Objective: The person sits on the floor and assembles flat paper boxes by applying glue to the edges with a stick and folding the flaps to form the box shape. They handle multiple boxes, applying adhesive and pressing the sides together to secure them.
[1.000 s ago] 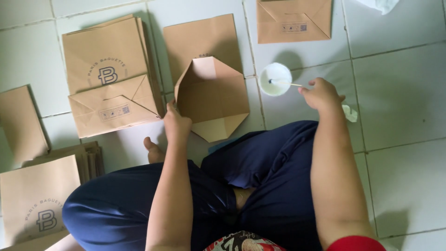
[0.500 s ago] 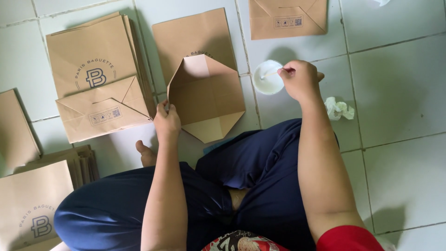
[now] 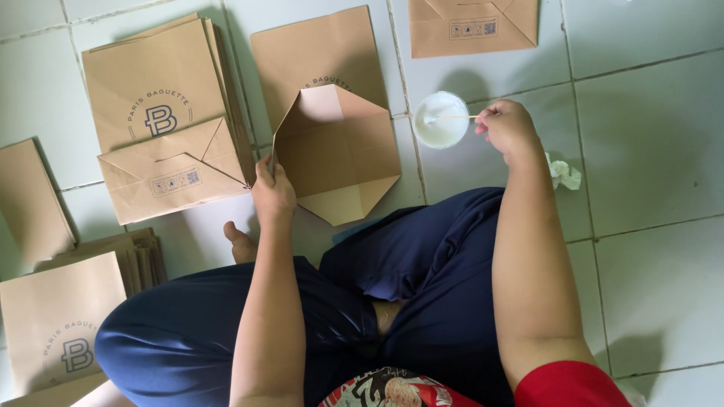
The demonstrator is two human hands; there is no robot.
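Note:
I sit cross-legged on a tiled floor in dark blue trousers. My left hand (image 3: 273, 190) grips the left edge of a brown paper bag (image 3: 337, 154) whose bottom flaps stand unfolded in front of my knees. My right hand (image 3: 507, 126) pinches a thin stick (image 3: 455, 117) whose tip dips into a small white cup (image 3: 440, 120) of white paste, just right of the bag.
Flat brown paper bags lie all around: a stack (image 3: 154, 94) at upper left with a folded bag (image 3: 172, 172) on it, one (image 3: 473, 26) at the top, more (image 3: 56, 316) at lower left. A crumpled tissue (image 3: 564, 173) lies by my right forearm.
My right hand has moved from the right of the cup to bring the stick's tip into the paste. My left hand has stayed on the bag's edge.

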